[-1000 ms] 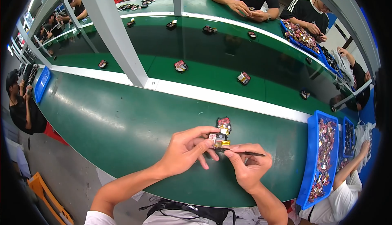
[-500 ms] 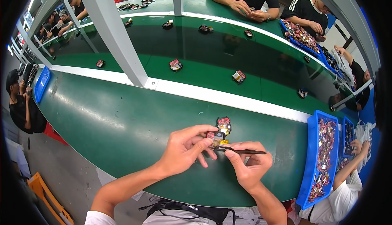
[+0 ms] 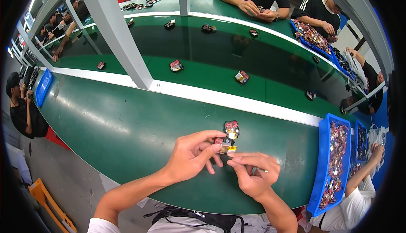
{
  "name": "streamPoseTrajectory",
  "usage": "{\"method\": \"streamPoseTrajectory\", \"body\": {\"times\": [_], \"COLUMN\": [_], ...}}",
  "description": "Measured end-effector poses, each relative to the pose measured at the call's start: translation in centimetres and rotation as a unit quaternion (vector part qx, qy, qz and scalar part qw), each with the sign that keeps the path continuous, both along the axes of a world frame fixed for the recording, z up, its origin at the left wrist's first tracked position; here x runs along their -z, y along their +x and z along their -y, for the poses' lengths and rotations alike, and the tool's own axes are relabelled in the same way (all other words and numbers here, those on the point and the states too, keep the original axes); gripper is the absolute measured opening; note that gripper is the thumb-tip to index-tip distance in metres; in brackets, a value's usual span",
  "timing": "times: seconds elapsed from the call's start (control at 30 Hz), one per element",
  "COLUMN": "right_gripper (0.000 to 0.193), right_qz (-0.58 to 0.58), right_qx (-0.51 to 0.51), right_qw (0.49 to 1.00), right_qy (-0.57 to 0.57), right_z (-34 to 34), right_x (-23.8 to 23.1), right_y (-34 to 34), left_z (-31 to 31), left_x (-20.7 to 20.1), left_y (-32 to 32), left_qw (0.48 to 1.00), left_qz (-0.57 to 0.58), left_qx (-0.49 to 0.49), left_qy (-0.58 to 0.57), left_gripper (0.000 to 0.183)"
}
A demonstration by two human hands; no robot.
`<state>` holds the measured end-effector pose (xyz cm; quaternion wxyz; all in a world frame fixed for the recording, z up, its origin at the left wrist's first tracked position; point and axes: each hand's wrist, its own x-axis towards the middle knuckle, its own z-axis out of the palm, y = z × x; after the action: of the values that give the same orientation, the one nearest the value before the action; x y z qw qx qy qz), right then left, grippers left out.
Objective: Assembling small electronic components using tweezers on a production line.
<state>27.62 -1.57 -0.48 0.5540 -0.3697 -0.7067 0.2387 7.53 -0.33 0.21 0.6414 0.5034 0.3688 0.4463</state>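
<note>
My left hand [image 3: 192,154] is closed round a small black-cased electronic assembly [image 3: 224,142] with a red circuit board and a silver and yellow battery. The thumb lies across its near side. At its lower right edge, the thumb and forefinger of my right hand [image 3: 257,171] are pinched together. Tucked in that same hand are slim dark tweezers [image 3: 263,170], with only a pale end showing past the fingers. Another such assembly [image 3: 231,127] lies on the green table [image 3: 139,135] just beyond my hands. What the right fingertips touch is too small to make out.
On the right stands a blue bin [image 3: 323,169] full of small wired red boards. Beyond a white rail [image 3: 211,99], a green conveyor belt [image 3: 148,59] carries several assemblies. A grey post [image 3: 118,38] rises at the left. A blue tray [image 3: 43,88] lies far left; co-workers sit around.
My right hand has turned the tweezers back into its palm, and its fingertips have come to the assembly's edge. Assemblies on the belt have shifted slightly left. My left hand is nearly still.
</note>
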Motion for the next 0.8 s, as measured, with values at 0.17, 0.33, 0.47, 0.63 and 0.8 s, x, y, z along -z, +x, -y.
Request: {"method": "streamPoseTrajectory", "body": {"times": [0.17,0.33,0.47,0.63,0.8], "right_gripper": [0.017,0.031,0.031,0.03,0.03], "right_qz": [0.09,0.095,0.14,0.157,0.169], "right_qx": [0.013,0.024,0.016,0.007,-0.01], "right_qw": [0.992,0.986,0.981,0.979,0.976], "right_qy": [0.088,0.132,0.135,0.131,0.137], "right_z": [0.2,0.2,0.5,0.7,0.8], "right_x": [-0.2,0.4,0.3,0.4,0.8], "right_y": [0.5,0.9,1.7,2.1,2.7], "left_z": [0.3,0.3,0.2,0.1,-0.3], "left_x": [0.1,-0.3,-0.1,0.0,-0.3], "left_y": [1.0,1.7,2.1,2.3,2.6], "left_qw": [0.999,0.994,0.992,0.994,0.99], "left_qz": [-0.038,-0.096,-0.116,-0.106,-0.126], "left_qx": [-0.025,-0.039,-0.023,-0.005,0.025], "left_qy": [0.0,0.04,0.041,-0.013,-0.059], "left_gripper": [0.028,0.026,0.026,0.026,0.024]}}
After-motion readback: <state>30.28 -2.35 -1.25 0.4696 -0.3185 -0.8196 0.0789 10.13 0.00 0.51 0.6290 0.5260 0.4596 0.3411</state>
